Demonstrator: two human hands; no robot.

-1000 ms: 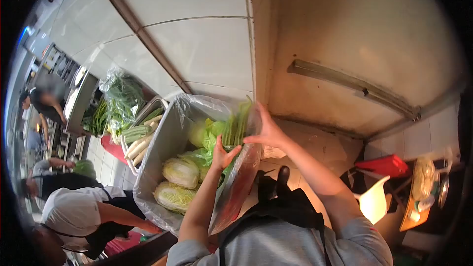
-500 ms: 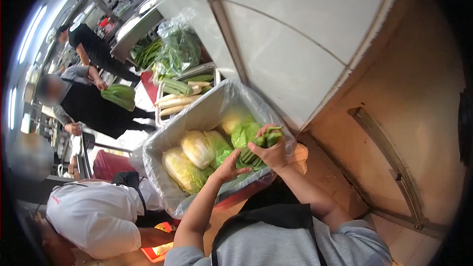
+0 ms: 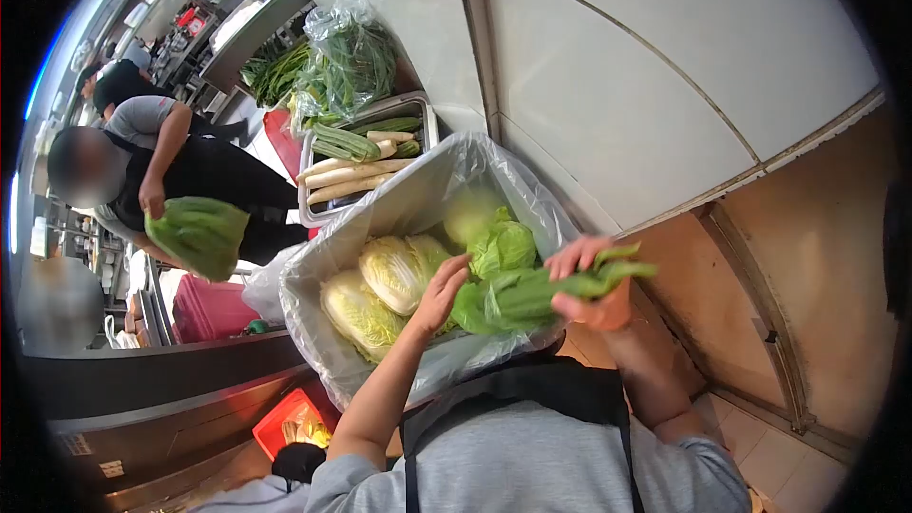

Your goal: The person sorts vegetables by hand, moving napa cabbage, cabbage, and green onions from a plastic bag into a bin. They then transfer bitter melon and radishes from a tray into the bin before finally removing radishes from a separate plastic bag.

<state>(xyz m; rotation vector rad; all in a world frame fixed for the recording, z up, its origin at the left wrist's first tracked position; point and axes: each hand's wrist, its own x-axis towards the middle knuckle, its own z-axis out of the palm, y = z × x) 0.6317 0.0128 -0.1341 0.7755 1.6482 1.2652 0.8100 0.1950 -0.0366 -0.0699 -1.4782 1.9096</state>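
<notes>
My right hand (image 3: 591, 287) is closed around a long green bunch of vegetables (image 3: 518, 299), its tips sticking out to the right; the exact kind is hard to make out. The bunch lies over the near right edge of a large bin (image 3: 546, 199) lined with clear plastic. Above the bin's middle is my left hand (image 3: 444, 294), fingers stretched and holding nothing, close to the bunch's left end. Beneath and beyond the hands lie napa cabbages (image 3: 391, 275) and a green round cabbage (image 3: 503, 245).
Behind the bin stands a tray (image 3: 429, 128) of white radishes (image 3: 353, 174) and green gourds (image 3: 347, 143), with bagged greens (image 3: 351, 62) farther back. A co-worker (image 3: 214, 166) at left holds a leafy green bunch (image 3: 201, 236). A tiled wall (image 3: 608, 85) borders the right. A red crate (image 3: 285, 423) sits lower left.
My right hand has moved right with the green bunch, drawing it out lengthwise. My left hand stays over the bin. The person in white has mostly left view; the standing co-worker's greens are lower.
</notes>
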